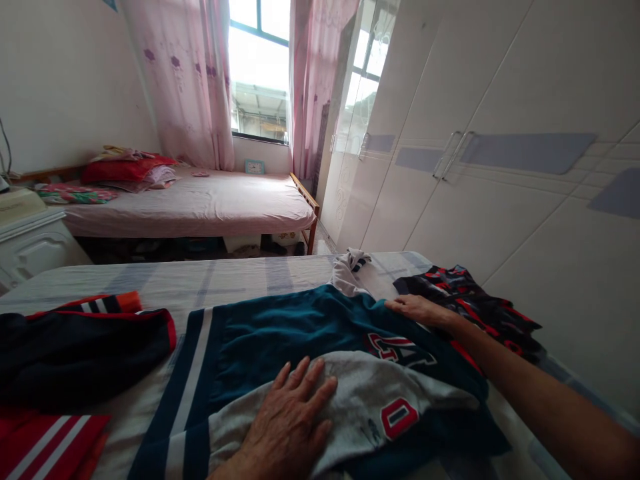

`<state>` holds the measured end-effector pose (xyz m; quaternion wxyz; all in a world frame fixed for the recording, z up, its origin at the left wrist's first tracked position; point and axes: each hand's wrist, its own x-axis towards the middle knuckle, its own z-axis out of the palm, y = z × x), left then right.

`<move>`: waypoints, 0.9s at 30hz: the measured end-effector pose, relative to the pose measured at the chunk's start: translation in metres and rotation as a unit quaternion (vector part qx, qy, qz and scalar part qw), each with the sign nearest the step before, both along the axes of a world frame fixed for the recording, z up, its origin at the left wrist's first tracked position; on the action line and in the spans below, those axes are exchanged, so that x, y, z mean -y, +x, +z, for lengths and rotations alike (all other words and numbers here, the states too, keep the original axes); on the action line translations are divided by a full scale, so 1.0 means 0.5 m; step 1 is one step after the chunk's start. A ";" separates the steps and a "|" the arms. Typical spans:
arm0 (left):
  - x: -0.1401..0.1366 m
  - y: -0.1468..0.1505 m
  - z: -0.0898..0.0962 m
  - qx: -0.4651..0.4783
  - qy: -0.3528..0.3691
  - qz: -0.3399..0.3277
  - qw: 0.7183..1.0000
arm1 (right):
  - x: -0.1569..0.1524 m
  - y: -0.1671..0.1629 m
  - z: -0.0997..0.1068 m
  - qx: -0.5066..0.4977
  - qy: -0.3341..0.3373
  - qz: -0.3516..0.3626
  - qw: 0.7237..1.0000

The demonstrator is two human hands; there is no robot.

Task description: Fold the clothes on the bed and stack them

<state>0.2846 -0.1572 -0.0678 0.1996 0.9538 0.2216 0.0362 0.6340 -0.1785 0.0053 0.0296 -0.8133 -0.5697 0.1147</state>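
A teal sweatshirt with grey sleeves, letters on the chest and a navy-and-white striped hem lies spread across the near bed. My left hand rests flat on its near grey sleeve, fingers spread. That sleeve is folded over the body and bears a red-edged number patch. At the far shoulder edge, my right hand has its fingers together on the teal cloth, pinching it; the thumb is hidden. Just beyond lies the far grey sleeve, bunched up.
Dark clothing with red trim and a red striped garment lie at left. A black-and-red patterned garment lies at right, beside the white wardrobe. Another bed stands by the window, near a white cabinet.
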 end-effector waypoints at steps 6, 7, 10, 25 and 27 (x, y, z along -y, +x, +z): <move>0.005 -0.004 0.003 -0.005 0.003 0.006 1.000 | 0.035 0.046 -0.028 0.060 0.104 -0.121 0.985; 0.006 -0.004 0.007 -0.009 0.005 0.007 1.000 | 0.037 0.051 -0.030 0.072 0.109 -0.141 0.981; 0.008 -0.006 0.018 -0.018 0.007 0.011 1.000 | 0.038 0.044 -0.040 0.093 0.130 -0.145 0.976; -0.124 -0.064 0.119 -0.041 0.116 0.117 0.985 | -0.107 0.025 -0.043 0.035 0.040 -0.028 0.998; -0.203 -0.083 0.124 -0.078 0.149 0.193 0.967 | -0.142 0.008 -0.052 0.021 0.042 -0.028 0.999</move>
